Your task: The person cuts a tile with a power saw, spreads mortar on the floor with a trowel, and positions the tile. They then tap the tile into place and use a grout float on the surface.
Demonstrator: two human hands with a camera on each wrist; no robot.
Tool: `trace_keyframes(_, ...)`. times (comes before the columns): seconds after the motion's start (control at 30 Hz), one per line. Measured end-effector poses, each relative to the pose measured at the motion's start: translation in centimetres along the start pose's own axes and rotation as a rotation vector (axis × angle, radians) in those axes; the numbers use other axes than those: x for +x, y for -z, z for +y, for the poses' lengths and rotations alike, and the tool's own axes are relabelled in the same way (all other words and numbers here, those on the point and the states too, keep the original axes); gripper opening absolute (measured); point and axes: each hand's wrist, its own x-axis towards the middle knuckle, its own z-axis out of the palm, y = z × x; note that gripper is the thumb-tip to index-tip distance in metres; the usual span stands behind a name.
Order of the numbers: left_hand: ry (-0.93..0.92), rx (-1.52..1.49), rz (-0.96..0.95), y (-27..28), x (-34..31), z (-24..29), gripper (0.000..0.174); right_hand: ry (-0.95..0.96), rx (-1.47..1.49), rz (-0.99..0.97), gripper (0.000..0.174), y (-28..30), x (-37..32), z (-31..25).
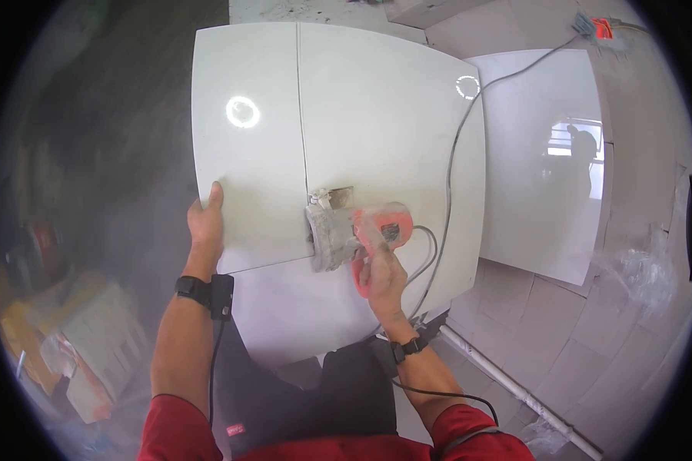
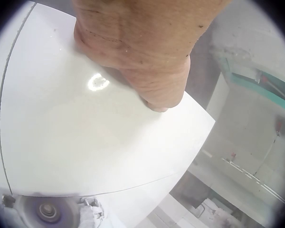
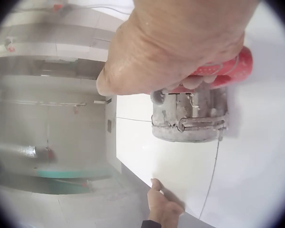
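My right hand (image 1: 384, 280) grips the red handle of a dusty handheld tile cutter (image 1: 338, 234), its grey base flat on a large glossy white tile (image 1: 377, 115). In the left wrist view the cutter's round blade (image 2: 48, 211) shows at the corner where two cut lines meet. A small broken notch (image 1: 340, 197) lies beside the cutter's base. My left hand (image 1: 205, 227) holds the tile's left edge, thumb on top, the other fingers hidden beneath. In the right wrist view the cutter's metal body (image 3: 190, 116) sits below my right hand.
A grey power cord (image 1: 457, 146) runs across the tile from the cutter toward an orange connector (image 1: 603, 29). Another white tile (image 1: 542, 169) lies to the right. A pale pipe (image 1: 515, 388) and crumpled plastic (image 1: 646, 276) are on the tiled floor. Dust hazes the left side, over boxes (image 1: 104, 346).
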Motion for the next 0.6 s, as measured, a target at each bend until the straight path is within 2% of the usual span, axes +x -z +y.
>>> trace_keyframes(0.1, -0.003, -0.015, -0.012, -0.2, 0.1, 0.1, 0.059, -0.068, 0.028, 0.017, 0.044, 0.2, -0.4, 1.0)
trace_keyframes(0.17, 0.009, -0.027, 0.023, -0.4, 0.1, 0.2, 0.059, -0.029, -0.071, -0.014, 0.043, 0.5, -0.3, 1.9)
trace_keyframes(0.4, 0.069, -0.034, 0.085, 0.3, 1.1, 0.2, 0.057, 0.078, -0.280, 0.061, 0.040, 0.6, -0.1, 2.0)
trace_keyframes(0.47, 0.081, -0.047, 0.103, 1.0, 1.9, 0.2, 0.055, -0.086, -0.153, 0.045, 0.040, 0.5, -0.3, 1.3)
trace_keyframes(0.5, 0.079, -0.042, 0.110, 1.5, 2.0, 0.5, 0.055, -0.089, -0.146, 0.040, 0.040, 0.3, -0.2, 0.9)
trace_keyframes(0.57, 0.081, 0.015, 0.165, 2.9, 2.0, 0.8, 0.060, -0.261, 0.081, 0.083, 0.041, 0.0, 0.1, 0.1)
trace_keyframes(0.6, 0.082, 0.021, 0.177, 4.2, 2.5, 0.5, 0.060, -0.267, 0.088, 0.073, 0.041, -0.2, 0.2, -0.8)
